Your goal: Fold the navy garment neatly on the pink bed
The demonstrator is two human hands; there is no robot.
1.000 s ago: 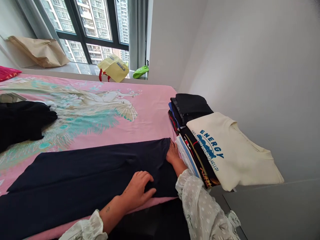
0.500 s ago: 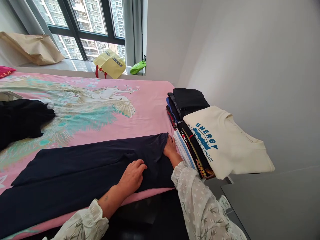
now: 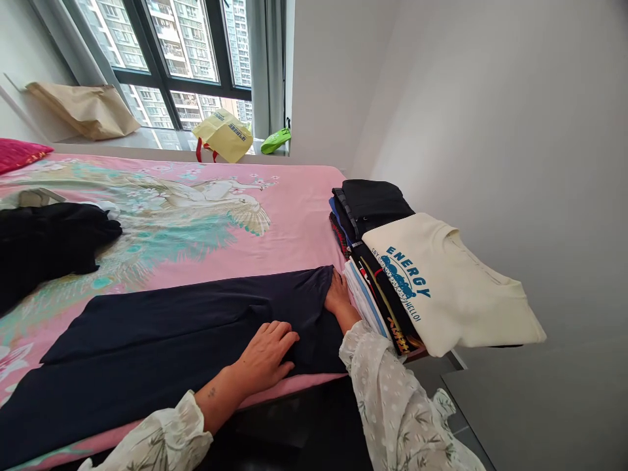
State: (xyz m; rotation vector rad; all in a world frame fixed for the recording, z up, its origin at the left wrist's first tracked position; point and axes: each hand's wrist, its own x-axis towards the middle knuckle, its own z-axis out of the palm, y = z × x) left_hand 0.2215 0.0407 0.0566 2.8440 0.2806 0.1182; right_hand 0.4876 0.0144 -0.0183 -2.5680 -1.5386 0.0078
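Dark navy garment (image 3: 161, 340) lies flat and lengthwise along the near edge of the bed, on a pink bedspread (image 3: 304, 209) printed with white cranes and turquoise plumage. Its right end reaches the stack of folded clothes (image 3: 366, 301); its left end runs to the left border of the view. Creases show in the fabric near the hands.

Left hand (image 3: 269, 356): positioned palm down over the garment's right half, fingers loosely bent and thumb apart — nothing is grasped. Whether the palm presses on the fabric cannot be determined.

Right hand (image 3: 338, 294): positioned at the garment's right end, between it and the stack. The fingertips are partly hidden by the fabric; whether they pinch it cannot be determined. Both forearms carry pale, patterned sleeves (image 3: 392, 399) with ruffled cuffs.

A cream shirt (image 3: 471, 288) with blue "ENERGY" lettering rests on the near part of the stack, extending past its right side. A folded black garment (image 3: 377, 204) tops the far part. At left, a crumpled black garment (image 3: 53, 245) lies on the bedspread. Beyond the bed, the window sill carries a brown paper bag (image 3: 93, 114), a yellow bag (image 3: 223, 134) and a green pouch (image 3: 275, 140).
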